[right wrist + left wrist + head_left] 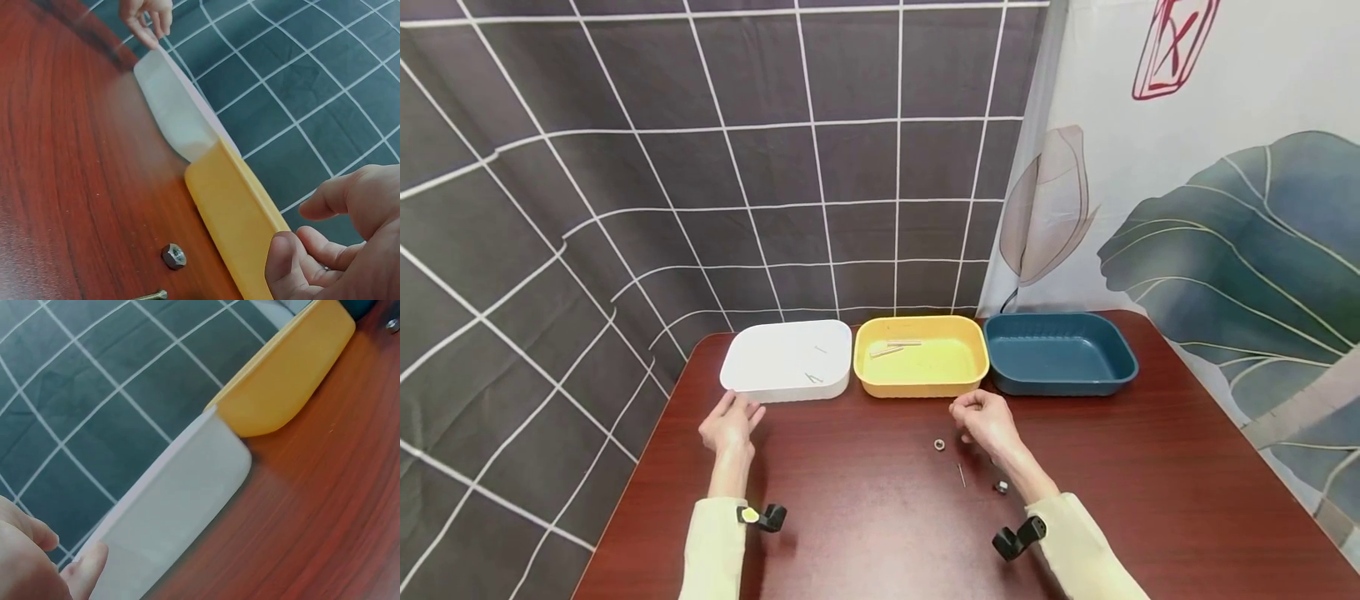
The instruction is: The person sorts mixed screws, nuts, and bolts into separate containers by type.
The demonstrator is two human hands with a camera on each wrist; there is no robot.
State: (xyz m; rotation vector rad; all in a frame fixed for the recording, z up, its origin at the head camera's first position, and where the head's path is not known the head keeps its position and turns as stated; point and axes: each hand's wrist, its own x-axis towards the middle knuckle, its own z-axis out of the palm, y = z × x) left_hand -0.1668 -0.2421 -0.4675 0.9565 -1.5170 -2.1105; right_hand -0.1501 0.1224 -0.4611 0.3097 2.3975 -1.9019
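Note:
My left hand [730, 423] is at the front left corner of the white tray [778, 393], its fingers loosely bent and its fingertips at the rim. Several thin metal pieces [813, 377] lie in that tray. My right hand [987, 423] hovers by the front right corner of the yellow tray [917, 390], thumb and fingers curled together. Between those fingers a small shiny metal piece [325, 268] shows, mostly hidden, its kind unclear. Near this hand a hex nut [174, 256], a thin screw [961, 475] and another small metal nut [1002, 487] lie on the table.
The dark blue tray [1060, 387] stands right of the yellow one, in a row along the back of the red-brown table [865, 517]. Thin pale sticks [895, 347] lie in the yellow tray. Behind hangs a grey checked cloth [850, 167].

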